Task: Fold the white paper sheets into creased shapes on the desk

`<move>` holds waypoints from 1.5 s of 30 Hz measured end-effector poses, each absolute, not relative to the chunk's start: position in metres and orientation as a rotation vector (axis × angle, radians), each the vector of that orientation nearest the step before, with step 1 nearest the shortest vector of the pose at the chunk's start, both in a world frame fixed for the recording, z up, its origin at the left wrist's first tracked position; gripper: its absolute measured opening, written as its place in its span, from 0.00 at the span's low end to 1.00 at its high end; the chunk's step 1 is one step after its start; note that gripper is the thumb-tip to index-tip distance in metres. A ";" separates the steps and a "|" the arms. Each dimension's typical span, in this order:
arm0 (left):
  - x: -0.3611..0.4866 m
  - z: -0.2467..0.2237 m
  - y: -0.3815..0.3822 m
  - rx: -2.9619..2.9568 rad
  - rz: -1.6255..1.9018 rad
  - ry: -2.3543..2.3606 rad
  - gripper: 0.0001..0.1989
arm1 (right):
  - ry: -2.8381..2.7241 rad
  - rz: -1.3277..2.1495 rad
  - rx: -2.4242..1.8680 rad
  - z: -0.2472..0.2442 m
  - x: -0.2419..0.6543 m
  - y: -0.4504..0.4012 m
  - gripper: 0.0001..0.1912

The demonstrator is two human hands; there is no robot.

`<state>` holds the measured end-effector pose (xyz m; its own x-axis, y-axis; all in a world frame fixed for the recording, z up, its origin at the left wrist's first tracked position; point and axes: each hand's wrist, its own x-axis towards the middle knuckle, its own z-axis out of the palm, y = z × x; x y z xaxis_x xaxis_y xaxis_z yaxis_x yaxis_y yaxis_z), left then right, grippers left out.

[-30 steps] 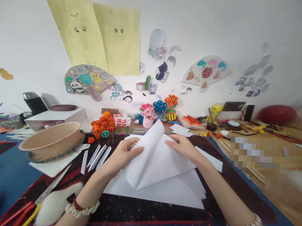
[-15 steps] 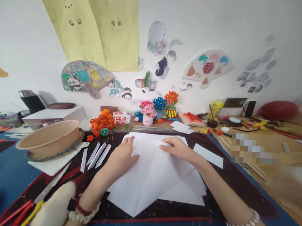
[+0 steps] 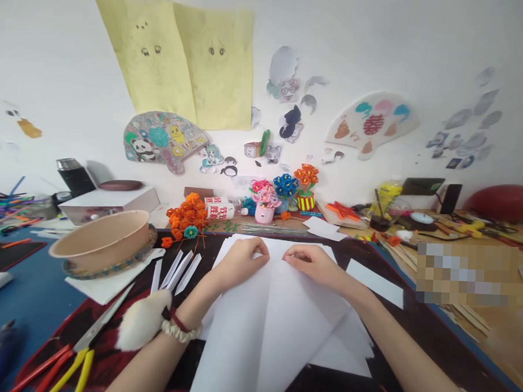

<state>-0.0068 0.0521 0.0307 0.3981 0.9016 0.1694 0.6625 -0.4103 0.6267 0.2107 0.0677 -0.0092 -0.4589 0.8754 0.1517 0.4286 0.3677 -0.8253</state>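
Observation:
A large white paper sheet [image 3: 281, 335] with a crease down its middle lies over a stack of white paper [image 3: 345, 350] on the dark mat. My left hand [image 3: 243, 263] pinches the sheet's upper part, left of the crease. Facing it across a small gap, my right hand [image 3: 313, 264] has thumb and fingers together on the sheet's upper part to the right. The near part of the sheet bulges toward me, its left side curved. Several narrow folded paper strips [image 3: 182, 270] lie left of my left hand.
Scissors [image 3: 95, 327] with red and yellow handles lie at the left, near a furry white object [image 3: 145, 321] and a beige bowl [image 3: 101, 241]. Orange craft flowers [image 3: 189, 216] and flower pots [image 3: 307, 201] stand behind. A white card [image 3: 375, 282] lies to the right.
My left hand has moved right and now pinches the sheet, nearer my right hand. The creased sheet has come closer to me and bulges on its left. The whole view has shifted a little.

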 end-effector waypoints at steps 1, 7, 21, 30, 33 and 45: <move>-0.008 0.029 0.052 2.155 0.692 1.336 0.07 | -2.044 0.971 -1.134 -0.010 0.211 0.068 0.16; -0.013 0.012 0.043 1.949 0.712 1.297 0.08 | -2.101 0.981 -1.105 -0.001 0.201 0.058 0.13; -0.003 0.033 0.018 1.984 0.753 1.172 0.08 | -1.991 1.301 -0.972 0.019 0.202 0.044 0.15; 0.001 0.040 0.011 2.100 0.745 1.190 0.08 | -2.073 1.201 -0.898 0.027 0.203 0.038 0.14; 0.002 0.042 0.009 2.134 0.724 1.225 0.09 | -2.084 1.208 -0.890 0.027 0.202 0.038 0.14; 0.003 0.059 -0.001 1.916 0.717 1.074 0.11 | -2.031 1.265 -0.825 0.037 0.202 0.029 0.11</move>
